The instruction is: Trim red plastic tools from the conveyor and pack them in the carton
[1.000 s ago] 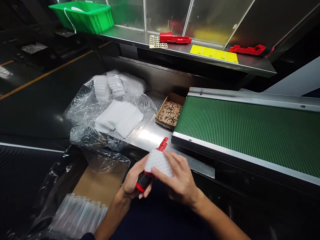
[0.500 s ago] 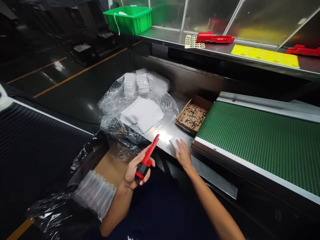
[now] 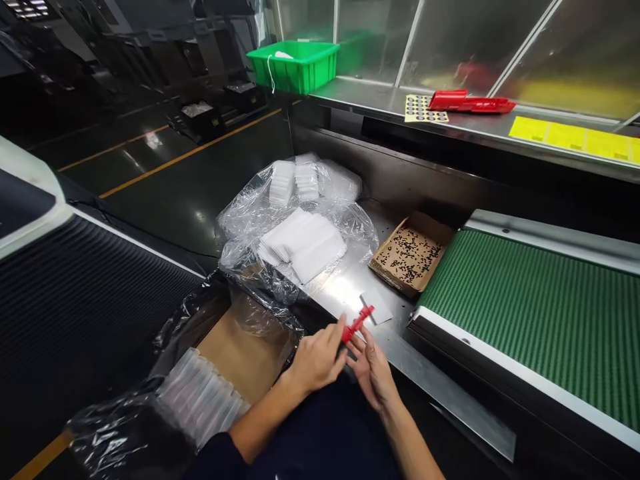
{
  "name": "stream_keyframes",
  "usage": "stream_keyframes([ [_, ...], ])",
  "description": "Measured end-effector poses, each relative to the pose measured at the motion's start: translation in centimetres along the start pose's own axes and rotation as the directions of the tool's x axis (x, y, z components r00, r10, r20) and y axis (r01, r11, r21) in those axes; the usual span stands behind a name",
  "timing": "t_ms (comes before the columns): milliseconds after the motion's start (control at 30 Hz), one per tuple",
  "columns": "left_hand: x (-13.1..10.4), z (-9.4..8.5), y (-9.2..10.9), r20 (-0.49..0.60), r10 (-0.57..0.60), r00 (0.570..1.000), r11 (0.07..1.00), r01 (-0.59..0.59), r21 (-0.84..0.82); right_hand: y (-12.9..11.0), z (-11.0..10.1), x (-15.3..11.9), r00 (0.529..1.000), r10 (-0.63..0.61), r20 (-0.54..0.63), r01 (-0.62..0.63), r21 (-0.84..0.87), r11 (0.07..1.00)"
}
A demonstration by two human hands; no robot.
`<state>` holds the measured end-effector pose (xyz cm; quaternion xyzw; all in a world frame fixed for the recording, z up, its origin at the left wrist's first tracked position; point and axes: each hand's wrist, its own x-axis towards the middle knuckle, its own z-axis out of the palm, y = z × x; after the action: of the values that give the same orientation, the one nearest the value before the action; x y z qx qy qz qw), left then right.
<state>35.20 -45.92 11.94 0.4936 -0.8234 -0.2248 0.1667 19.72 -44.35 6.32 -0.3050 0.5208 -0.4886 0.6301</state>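
My left hand is closed around a narrow red plastic part, which has a black section at its lower end in the earlier view. My right hand meets it from the right, fingers curled at the part's lower end; their exact contact is partly hidden. Just beyond the part, a flat white sheet or sleeve lies on the metal bench, with a thin grey strip across its left side. Farther left, a loose stack of white sheets rests on clear plastic film.
A shallow cardboard box of small black pieces stands beside the green conveyor belt. Below left, an open carton holds clear-wrapped pieces. The shelf carries a green bin, red parts and yellow labels.
My right hand has left the white sheet and come to the red part. My left hand has moved right and turned the part. The view has shifted left and up.
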Motion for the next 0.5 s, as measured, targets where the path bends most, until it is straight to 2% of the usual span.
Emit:
stream_keyframes([
  [67,0.2,0.4,-0.3,0.05,0.23,0.972,0.973,-0.229,-0.028,-1.2,1.0,-0.8,0.986,0.169,0.006,-0.164,0.292,0.942],
  [100,0.2,0.1,-0.9,0.048,0.289,0.956,0.956,-0.286,-0.066,-1.7,1.1,-1.0,0.973,0.232,0.005,-0.22,0.34,0.915],
  [133,0.5,-0.4,-1.9,0.033,0.274,0.961,0.959,-0.27,-0.09,-2.1,1.0,-1.1,0.959,0.284,0.006,-0.267,0.361,0.893],
  [167,1.0,-1.2,-3.2,0.009,0.189,0.982,0.978,-0.187,-0.09,-2.4,0.7,-1.4,0.944,0.331,0.013,-0.311,0.377,0.872],
  [200,1.8,-2.1,-4.7,-0.026,0.032,0.999,0.997,-0.033,-0.066,-2.5,0.3,-1.7,0.928,0.373,0.019,-0.35,0.394,0.85],
  [233,2.9,-3.0,-6.5,-0.082,-0.199,0.977,0.98,0.198,-0.016,-2.5,-0.1,-2.1,0.911,0.412,0.016,-0.382,0.412,0.827],
  [267,4.4,-3.8,-8.4,-0.115,-0.321,0.94,0.945,0.326,0.019,-2.3,-0.4,-2.7,0.894,0.448,0.004,-0.405,0.433,0.805],
  [333,7.8,-4.9,-11.8,-0.131,-0.434,0.891,0.894,0.444,0.064,-1.9,-0.8,-4.0,0.874,0.485,-0.03,-0.417,0.467,0.78],
  [400,11.1,-5.3,-14.4,-0.102,-0.521,0.847,0.84,0.53,0.115,-1.5,-0.7,-5.1,0.868,0.493,-0.061,-0.402,0.498,0.768],
  [500,14.5,-5.0,-15.9,-0.052,-0.604,0.795,0.777,0.602,0.182,-1.2,0.0,-5.9,0.88,0.47,-0.066,-0.368,0.529,0.764],
])
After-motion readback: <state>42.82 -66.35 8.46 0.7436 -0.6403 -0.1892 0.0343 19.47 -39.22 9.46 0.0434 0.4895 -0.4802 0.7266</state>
